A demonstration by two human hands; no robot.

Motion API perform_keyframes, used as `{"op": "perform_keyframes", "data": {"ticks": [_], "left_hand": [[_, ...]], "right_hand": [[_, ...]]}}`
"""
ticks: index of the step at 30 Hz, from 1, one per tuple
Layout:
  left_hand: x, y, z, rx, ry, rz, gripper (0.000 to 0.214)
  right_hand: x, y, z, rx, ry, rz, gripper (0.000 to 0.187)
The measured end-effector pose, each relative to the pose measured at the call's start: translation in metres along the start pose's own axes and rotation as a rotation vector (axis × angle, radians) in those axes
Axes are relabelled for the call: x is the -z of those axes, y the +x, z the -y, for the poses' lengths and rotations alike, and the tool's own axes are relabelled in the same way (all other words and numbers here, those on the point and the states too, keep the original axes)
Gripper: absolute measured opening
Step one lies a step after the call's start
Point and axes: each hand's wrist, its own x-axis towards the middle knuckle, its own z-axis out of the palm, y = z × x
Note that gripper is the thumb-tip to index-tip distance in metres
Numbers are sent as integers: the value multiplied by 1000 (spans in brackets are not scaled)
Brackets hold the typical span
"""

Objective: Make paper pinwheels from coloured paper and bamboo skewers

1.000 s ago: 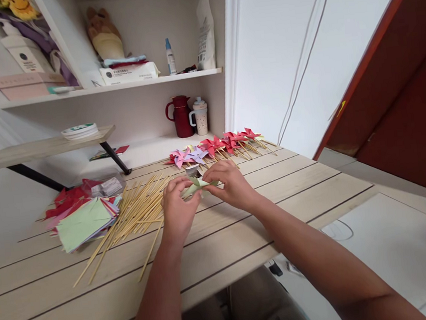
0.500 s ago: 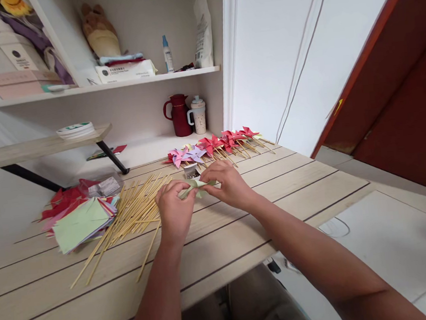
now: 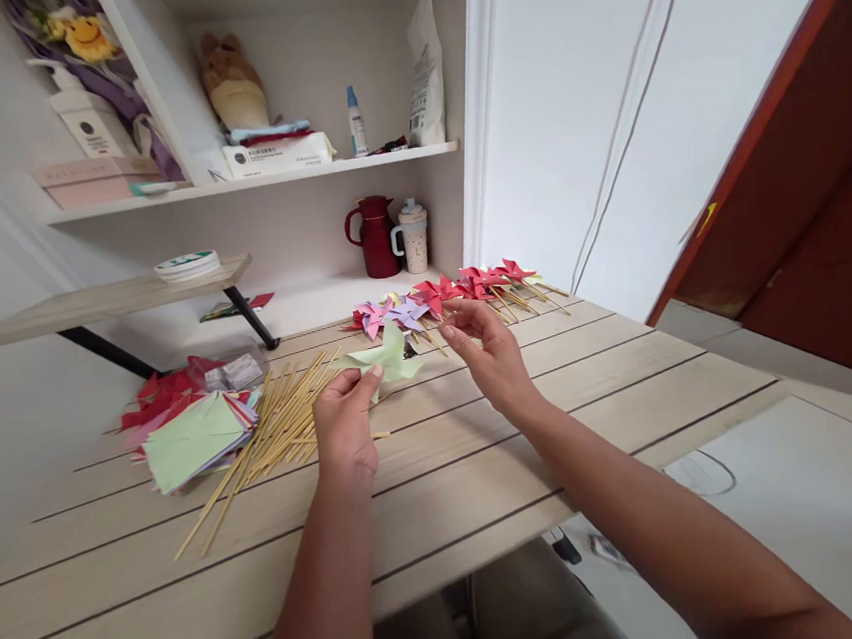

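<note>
My left hand pinches a pale green paper pinwheel at its left side, thumb on top. The pinwheel's blades are folded in, and it is held above the table. To the right of it, my right hand is raised and apart from the paper, its fingers curved and loosely spread, with nothing visible in them. Behind the pinwheel a small box of dark bits is mostly hidden. Thin wooden sticks lie spread left of my left hand. Farther left is a stack of cut paper sheets, pale green on top.
Finished pinwheels on sticks, red, pink and purple, lie along the table's back. A dark red jug and a pale tumbler stand behind them. A small raised shelf is at left. The wooden table ends at the right.
My right hand has let go of the green paper and moved right and away. The pinwheel, pinched between both hands before, now shows its spread blades in my left hand. The view has shifted slightly.
</note>
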Motion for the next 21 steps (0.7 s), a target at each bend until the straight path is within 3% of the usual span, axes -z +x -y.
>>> {"op": "perform_keyframes", "data": {"ticks": [7, 11, 16, 21], "left_hand": [[12, 12, -14, -40, -264, -154, 35], [21, 21, -19, -75, -356, -199, 35], [28, 27, -16, -53, -370, -220, 36], [29, 29, -9, -49, -361, -218, 31]], "right_hand": [[-8, -4, -8, -165, 128, 74, 37], [-14, -10, -13, -211, 72, 147, 31], [-19, 3, -30, -89, -379, 215, 15], [-29, 39, -38, -47, -900, 410, 18]]}}
